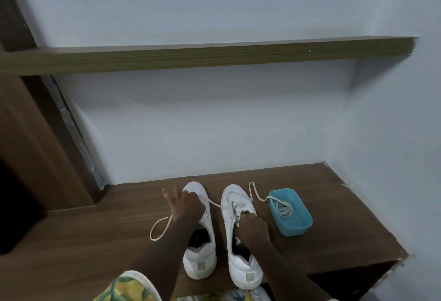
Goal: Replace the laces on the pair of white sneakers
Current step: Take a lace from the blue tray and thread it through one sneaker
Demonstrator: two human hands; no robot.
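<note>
Unlacing | left hand [185, 206] pinches lace [214, 203], drawing it free | right hand [251, 228] grips sneaker [243, 272], bracing it

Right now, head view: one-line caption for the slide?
Left hand holds a lace threaded in the tub-side white sneaker, right hand grips that sneaker; more laces sit in the blue tub.

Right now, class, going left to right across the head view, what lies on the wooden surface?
lace loop → left sneaker → right sneaker → blue tub with more laces inside.
</note>
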